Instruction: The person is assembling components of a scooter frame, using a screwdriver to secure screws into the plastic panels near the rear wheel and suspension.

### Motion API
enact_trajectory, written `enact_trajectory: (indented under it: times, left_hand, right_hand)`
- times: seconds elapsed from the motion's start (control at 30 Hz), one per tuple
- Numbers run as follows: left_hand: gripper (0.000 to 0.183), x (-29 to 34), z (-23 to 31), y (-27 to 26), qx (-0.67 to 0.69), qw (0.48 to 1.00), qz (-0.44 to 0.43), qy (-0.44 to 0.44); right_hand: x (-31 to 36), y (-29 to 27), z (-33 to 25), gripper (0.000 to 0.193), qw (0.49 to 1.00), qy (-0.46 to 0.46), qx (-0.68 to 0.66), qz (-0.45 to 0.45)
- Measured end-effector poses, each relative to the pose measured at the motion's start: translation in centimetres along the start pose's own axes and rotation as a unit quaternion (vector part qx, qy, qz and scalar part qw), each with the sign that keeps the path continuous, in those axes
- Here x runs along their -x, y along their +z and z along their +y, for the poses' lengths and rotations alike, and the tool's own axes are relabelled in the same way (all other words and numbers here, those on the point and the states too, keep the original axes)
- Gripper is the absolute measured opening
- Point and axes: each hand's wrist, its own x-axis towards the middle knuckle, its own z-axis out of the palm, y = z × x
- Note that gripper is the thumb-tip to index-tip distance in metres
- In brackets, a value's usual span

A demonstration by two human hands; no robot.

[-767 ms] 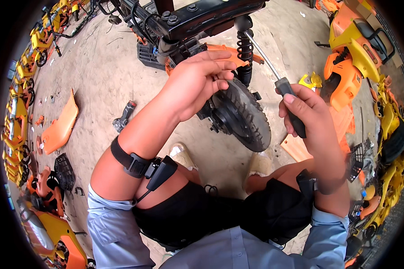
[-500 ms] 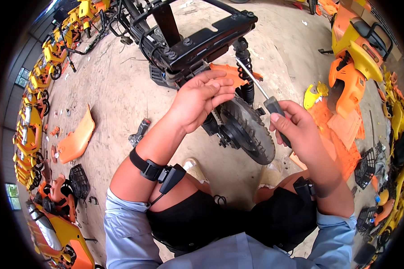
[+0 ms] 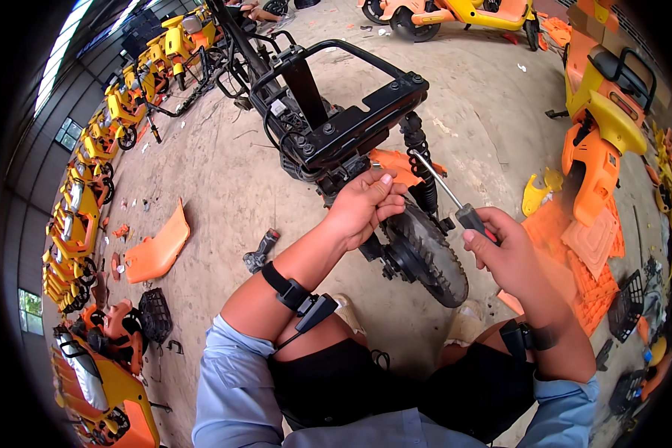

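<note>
The right hand (image 3: 506,243) is gripping a screwdriver (image 3: 468,217) right of centre; the left hand (image 3: 360,209) is curling near centre, its hold impossible to tell. Beyond, a black scooter frame (image 3: 362,128) is standing at upper centre.

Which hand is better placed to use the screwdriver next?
Probably the right hand: it grips the screwdriver, whose shaft points toward the shock absorber. The left hand shows no tool.
</note>
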Motion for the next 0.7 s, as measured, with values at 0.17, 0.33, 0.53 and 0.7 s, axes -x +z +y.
enact_trajectory:
  times: [0.17, 0.33, 0.53, 0.7]
  left_hand:
    - [0.03, -0.6, -0.7, -2.0, 0.004, 0.999, -0.033, -0.021]
    - [0.032, -0.4, -0.4, -1.0, 0.002, 0.996, 0.08, -0.03]
    - [0.032, 0.4, 0.3, -0.4, -0.03, 0.999, 0.023, -0.022]
    - [0.026, 0.8, 0.6, -0.2, -0.026, 0.999, -0.012, -0.03]
  right_hand:
    - [0.1, -0.3, 0.1, 0.025, 1.0, 0.009, -0.012, -0.01]
    - [0.1, -0.4, -0.3, 0.026, 0.998, 0.056, -0.017, -0.018]
    - [-0.3, -0.3, 0.2, 0.027, 0.997, 0.063, -0.026, -0.019]
    - [-0.4, -0.1, 0.2, 0.027, 0.997, 0.066, -0.019, -0.019]
